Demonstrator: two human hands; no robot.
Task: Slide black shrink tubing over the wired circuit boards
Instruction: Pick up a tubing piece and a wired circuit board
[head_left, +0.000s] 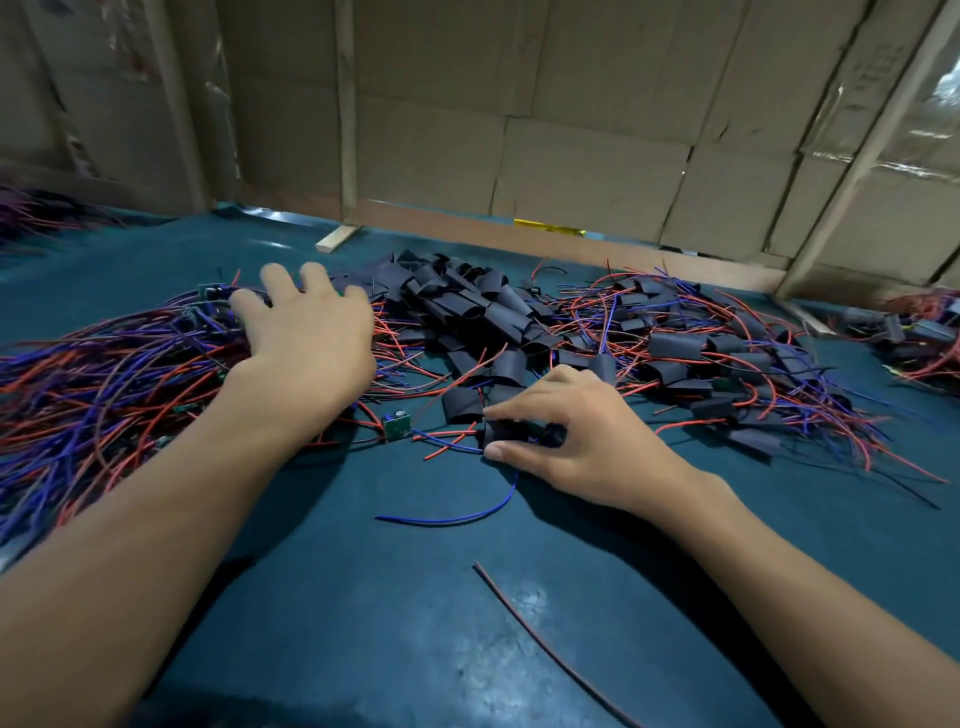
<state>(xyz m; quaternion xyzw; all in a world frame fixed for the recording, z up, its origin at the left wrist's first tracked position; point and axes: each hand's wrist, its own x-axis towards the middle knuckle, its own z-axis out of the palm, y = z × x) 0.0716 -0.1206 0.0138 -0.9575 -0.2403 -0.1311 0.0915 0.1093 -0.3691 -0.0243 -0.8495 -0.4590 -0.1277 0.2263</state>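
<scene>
Two bare hands in view: left hand (306, 332), right hand (582, 436).

Flat black shrink-tubing sleeves, loose heap (467, 306) at centre: too many to count, several dozen at least.

Sleeved boards with red and blue leads, pile (727, 358) at right: well over a dozen, exact count not readable.

Unsleeved wired boards, red and blue tangle (104, 374) at left: count not readable.

One bare green circuit board (396, 425) lying apart on the dark teal bench (363, 597).

One loose blue wire (457, 517).

One loose dark red wire (545, 644).
</scene>
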